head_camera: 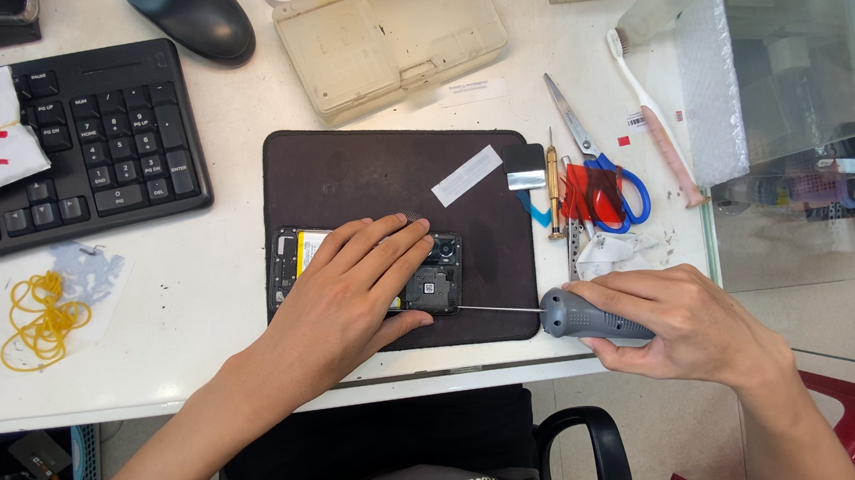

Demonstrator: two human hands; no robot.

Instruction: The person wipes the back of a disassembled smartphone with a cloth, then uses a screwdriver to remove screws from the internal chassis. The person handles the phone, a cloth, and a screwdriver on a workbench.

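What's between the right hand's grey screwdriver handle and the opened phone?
Head view: only the screwdriver's thin metal shaft, crossing the dark work mat from the grey screwdriver handle to the opened phone.

Keyboard (pixel 90 143), mouse (pixel 194 21), scissors (pixel 598 163), toothbrush (pixel 652 119)

Your left hand (pixel 351 295) lies flat, palm down, fingers stretched out together and pointing up and to the right, thumb tucked along the lower edge. Your right hand (pixel 679 323) is curled into a closed grip, knuckles up. Both forearms come in from below, angled inward.
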